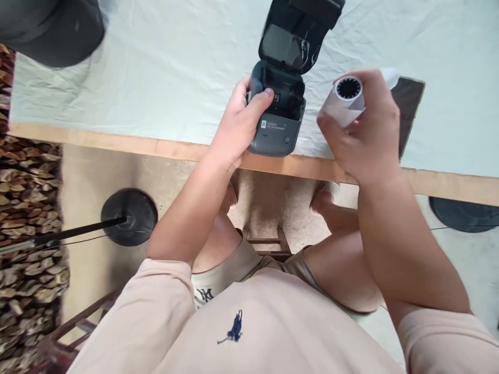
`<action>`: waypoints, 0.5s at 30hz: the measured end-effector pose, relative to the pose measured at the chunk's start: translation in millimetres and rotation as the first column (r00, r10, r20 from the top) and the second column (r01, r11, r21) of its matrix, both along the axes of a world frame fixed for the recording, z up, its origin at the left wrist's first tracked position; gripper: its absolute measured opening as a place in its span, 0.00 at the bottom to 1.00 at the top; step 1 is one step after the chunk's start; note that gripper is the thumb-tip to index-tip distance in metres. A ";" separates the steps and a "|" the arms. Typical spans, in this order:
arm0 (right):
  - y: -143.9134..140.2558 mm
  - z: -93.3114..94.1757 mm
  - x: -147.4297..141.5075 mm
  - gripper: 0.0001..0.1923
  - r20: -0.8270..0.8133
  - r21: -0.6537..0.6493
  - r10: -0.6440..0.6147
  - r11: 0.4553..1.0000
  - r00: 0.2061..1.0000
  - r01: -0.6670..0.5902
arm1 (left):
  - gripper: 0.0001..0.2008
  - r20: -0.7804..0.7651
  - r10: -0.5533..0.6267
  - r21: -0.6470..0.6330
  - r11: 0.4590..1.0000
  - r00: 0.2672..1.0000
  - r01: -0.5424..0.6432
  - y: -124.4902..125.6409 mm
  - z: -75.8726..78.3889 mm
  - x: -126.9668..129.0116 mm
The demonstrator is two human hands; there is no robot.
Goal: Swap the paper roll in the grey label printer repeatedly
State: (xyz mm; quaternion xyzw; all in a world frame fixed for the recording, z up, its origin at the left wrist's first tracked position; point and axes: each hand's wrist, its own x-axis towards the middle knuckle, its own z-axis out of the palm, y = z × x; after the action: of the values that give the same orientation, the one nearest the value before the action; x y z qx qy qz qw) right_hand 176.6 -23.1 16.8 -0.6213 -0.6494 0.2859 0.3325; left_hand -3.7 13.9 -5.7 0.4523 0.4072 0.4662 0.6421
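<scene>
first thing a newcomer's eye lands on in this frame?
The small grey label printer at the table's near edge, lid flipped open, steadied by the left hand. Next, the white paper roll with its dark hollow core, held in the right hand just right of the printer. A dark phone lies flat behind that hand on the pale cloth.

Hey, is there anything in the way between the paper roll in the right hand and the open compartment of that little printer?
Nothing visible. The right hand holds the paper roll in the air beside the printer, whose lid is tipped back off the compartment. The left hand grips the printer's other side, its thumb resting at the front edge of the opening.
</scene>
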 end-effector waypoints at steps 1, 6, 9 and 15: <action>-1.1 -1.0 -0.2 0.18 0.113 0.054 -0.024 0.998 0.993 0.018 | 0.05 -0.053 0.021 0.016 1.000 0.998 -0.020 0.6 -0.2 -1.5; -6.3 -4.1 -5.1 0.21 0.428 -0.012 -0.038 0.999 0.903 0.048 | 0.06 -0.411 0.135 0.123 0.988 0.902 -0.092 2.8 1.7 -11.7; -6.9 -3.3 -8.2 0.21 0.498 -0.076 -0.026 0.994 0.867 0.073 | 0.12 -0.478 0.189 0.113 0.982 0.858 -0.153 5.0 -0.2 -16.4; -6.6 -6.5 -8.5 0.20 0.537 -0.040 -0.032 0.997 0.843 0.063 | 0.13 -0.581 0.197 0.179 0.977 0.790 -0.113 8.5 -6.6 -16.3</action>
State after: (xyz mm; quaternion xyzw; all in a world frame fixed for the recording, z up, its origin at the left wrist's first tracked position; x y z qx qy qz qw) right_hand 168.2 -29.7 10.3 -0.7011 -0.6927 0.1110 0.1276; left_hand -20.0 22.5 -12.3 0.5828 0.5913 0.3783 0.4094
